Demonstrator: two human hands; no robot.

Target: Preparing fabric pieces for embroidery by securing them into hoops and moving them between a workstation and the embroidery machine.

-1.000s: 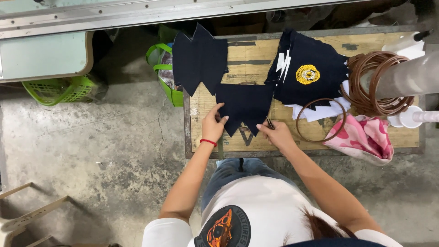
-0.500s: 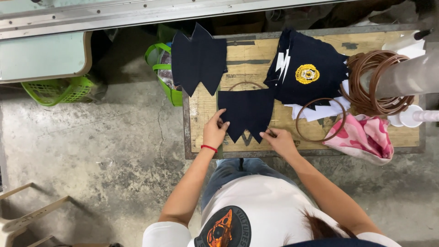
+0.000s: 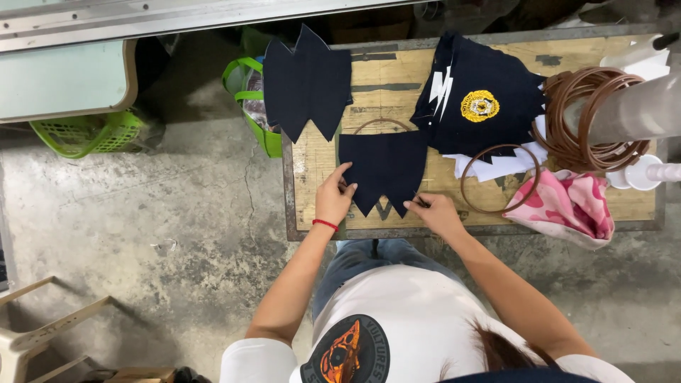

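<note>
Dark cut piece [image 3: 384, 169]: navy fabric with a zigzag lower edge, lying flat at the centre of the frame on the wooden table [image 3: 312, 159]; half a second ago tilted and drawn lower toward the body, now squared up and spread smooth.
Meaning of the change: laid out and flattened, apparently being positioned on top of a thin brown hoop peeking out above its upper edge.
Left hand [image 3: 333, 198]: at centre, just left of the piece; fingers bent, tips pressing or pinching the left edge; firm grasp or plain press, cannot tell; red band at the wrist.
Right hand [image 3: 436, 213]: at centre right, by the lower right points of the piece; fingers curled, pinching a thin dark object, perhaps a tool or thread; too small to tell.
Arms: both reaching up the frame from the bottom, elbows bent, forearms angled inward.
Second cut piece [image 3: 306, 84]: same dark fabric, upper centre, overhanging the table's left edge.
Badge panel [image 3: 481, 96]: dark, with a gold round emblem, upper right.
Brown rings [image 3: 594, 117]: coiled stack, far right, around a pale post.
Loose ring [image 3: 500, 179]: right of centre, over white paper.
Pink cloth [image 3: 567, 206]: right, at the table's near edge.
Green baskets [image 3: 89, 132]: on the floor, upper left.
</note>
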